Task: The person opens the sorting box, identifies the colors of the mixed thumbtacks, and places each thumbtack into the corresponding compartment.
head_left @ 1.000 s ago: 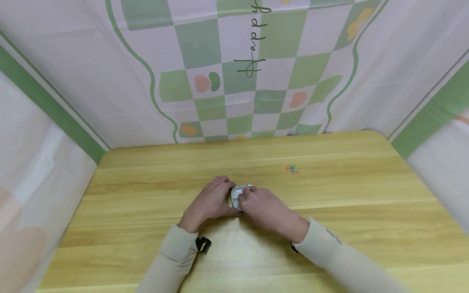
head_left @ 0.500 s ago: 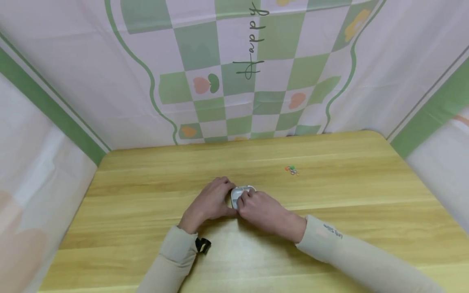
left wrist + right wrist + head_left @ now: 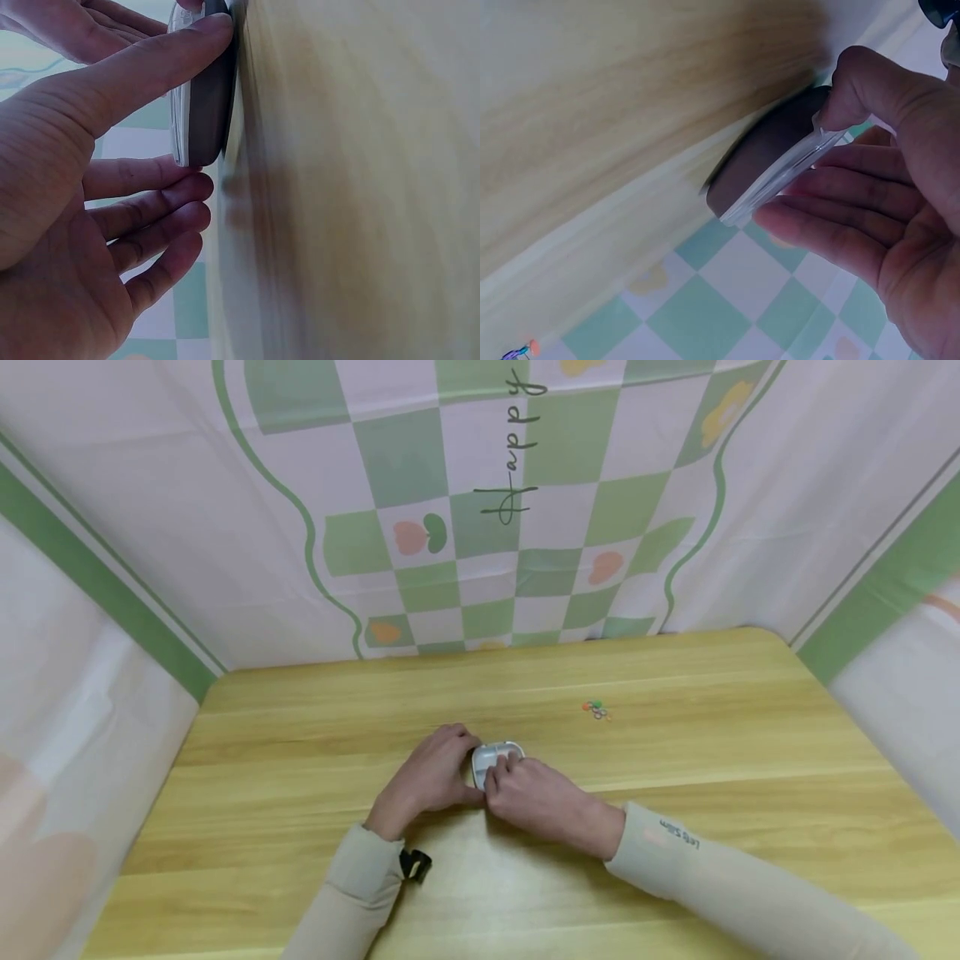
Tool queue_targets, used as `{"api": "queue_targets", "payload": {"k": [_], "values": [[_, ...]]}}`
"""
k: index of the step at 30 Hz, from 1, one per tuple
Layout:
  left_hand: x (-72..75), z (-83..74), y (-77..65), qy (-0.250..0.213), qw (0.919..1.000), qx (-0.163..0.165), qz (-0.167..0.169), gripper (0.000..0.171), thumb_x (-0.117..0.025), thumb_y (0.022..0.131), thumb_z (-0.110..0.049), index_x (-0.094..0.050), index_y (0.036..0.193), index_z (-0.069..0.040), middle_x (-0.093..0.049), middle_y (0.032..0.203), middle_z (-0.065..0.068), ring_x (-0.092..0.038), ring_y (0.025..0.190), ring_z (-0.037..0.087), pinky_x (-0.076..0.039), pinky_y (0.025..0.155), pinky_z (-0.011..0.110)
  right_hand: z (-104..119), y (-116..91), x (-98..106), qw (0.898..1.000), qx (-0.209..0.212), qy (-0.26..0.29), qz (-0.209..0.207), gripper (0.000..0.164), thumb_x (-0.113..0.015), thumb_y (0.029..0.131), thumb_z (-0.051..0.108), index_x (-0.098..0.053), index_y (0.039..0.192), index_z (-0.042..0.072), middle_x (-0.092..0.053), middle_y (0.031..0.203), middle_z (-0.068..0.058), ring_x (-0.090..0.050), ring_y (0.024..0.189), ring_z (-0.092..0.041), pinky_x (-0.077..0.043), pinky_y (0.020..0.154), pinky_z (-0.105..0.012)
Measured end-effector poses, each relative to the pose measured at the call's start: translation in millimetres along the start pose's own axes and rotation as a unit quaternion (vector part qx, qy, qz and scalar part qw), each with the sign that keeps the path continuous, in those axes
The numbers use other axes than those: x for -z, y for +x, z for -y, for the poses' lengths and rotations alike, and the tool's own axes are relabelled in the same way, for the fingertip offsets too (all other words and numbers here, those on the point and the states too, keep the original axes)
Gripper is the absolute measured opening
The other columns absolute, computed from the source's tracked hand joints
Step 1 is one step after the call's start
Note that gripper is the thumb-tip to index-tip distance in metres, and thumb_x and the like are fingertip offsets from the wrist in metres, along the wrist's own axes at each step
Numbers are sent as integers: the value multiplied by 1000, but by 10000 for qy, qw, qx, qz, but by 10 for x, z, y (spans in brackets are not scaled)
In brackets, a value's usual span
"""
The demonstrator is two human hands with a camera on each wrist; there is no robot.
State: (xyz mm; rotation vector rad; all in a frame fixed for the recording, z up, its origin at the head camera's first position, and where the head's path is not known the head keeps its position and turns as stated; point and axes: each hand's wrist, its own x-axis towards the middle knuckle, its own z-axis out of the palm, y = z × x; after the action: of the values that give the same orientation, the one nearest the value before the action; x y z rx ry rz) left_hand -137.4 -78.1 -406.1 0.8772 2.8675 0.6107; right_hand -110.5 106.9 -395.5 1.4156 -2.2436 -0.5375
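Note:
A small, shallow pill box (image 3: 487, 762) with a pale, divided top and dark sides sits at the middle of the table. My left hand (image 3: 435, 770) grips it from the left, its thumb along the near side and index finger at the far side. In the left wrist view, the other fingers of the left hand (image 3: 150, 217) extend past the box. From the right, my right hand (image 3: 536, 795) pinches the near right edge with curled fingers. The right wrist view shows the right thumb (image 3: 851, 97) at the corner of a clear lid (image 3: 780, 176); fingers lie over it.
A little cluster of rings with orange and green pieces (image 3: 597, 710) lies on the wooden table (image 3: 300, 718), back right of the box. A patterned cloth (image 3: 555, 568) hangs behind the table, and cloth covers both sides. A black strap (image 3: 416, 864) is on the left wrist.
My right hand has drawn slightly nearer along the box and its wrist has turned, baring more of the divided top. The left hand keeps its grip. The rings stay put.

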Motion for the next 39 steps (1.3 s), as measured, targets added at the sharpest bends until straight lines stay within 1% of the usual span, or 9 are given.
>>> {"api": "queue_targets", "payload": {"k": [7, 15, 22, 27, 33, 39], "values": [[-5, 6, 1, -15, 10000, 0, -1, 64, -77, 66, -47, -60, 114, -8, -54, 109, 0, -47, 100, 15, -38, 90, 30, 11, 4, 7, 10000, 53, -77, -34, 9, -55, 83, 6, -63, 80, 2, -57, 69, -8, -50, 58, -15, -43, 48, -24], [-1, 4, 4, -9, 10000, -5, -47, 63, -77, 65, -46, -60, 113, -9, -54, 107, -1, -48, 98, 14, -39, 88, 29, 21, 5, 3, 10000, 23, -44, -2, 11, -54, 85, 7, -64, 83, 2, -60, 72, -9, -53, 61, -16, -45, 50, -26], [5, 1, 1, 5, 10000, -12, -78, 63, -77, 65, -47, -61, 112, -8, -54, 104, -2, -47, 94, 13, -39, 86, 28, -3, 1, 24, 10000, -43, -7, -37, 10, -55, 84, 9, -64, 84, 3, -59, 71, -8, -50, 59, -14, -43, 47, -24], [1, -1, 2, -2, 10000, 36, -70, 66, -77, 64, -51, -61, 111, -8, -54, 103, -2, -47, 94, 13, -39, 85, 28, -37, -5, 52, 9998, -34, 216, 34, 10, -58, 81, 8, -63, 87, 2, -59, 73, -9, -51, 60, -14, -44, 49, -23], [1, -10, 1, -39, 9999, 141, -65, 70, -76, 62, -55, -61, 112, -9, -54, 106, -2, -48, 97, 14, -38, 88, 28, -93, -14, 84, 9978, -92, 630, 169, 8, -59, 82, 9, -62, 87, 4, -58, 76, -5, -51, 62, -12, -43, 50, -23], [0, -15, -2, -208, 9994, 282, -78, 70, -78, 58, -55, -61, 110, -11, -54, 104, -3, -47, 98, 14, -38, 88, 30, -165, -17, 110, 9970, -91, 760, 129, 10, -62, 82, 15, -61, 86, 6, -56, 73, -2, -51, 61, -11, -41, 47, -22]]}}
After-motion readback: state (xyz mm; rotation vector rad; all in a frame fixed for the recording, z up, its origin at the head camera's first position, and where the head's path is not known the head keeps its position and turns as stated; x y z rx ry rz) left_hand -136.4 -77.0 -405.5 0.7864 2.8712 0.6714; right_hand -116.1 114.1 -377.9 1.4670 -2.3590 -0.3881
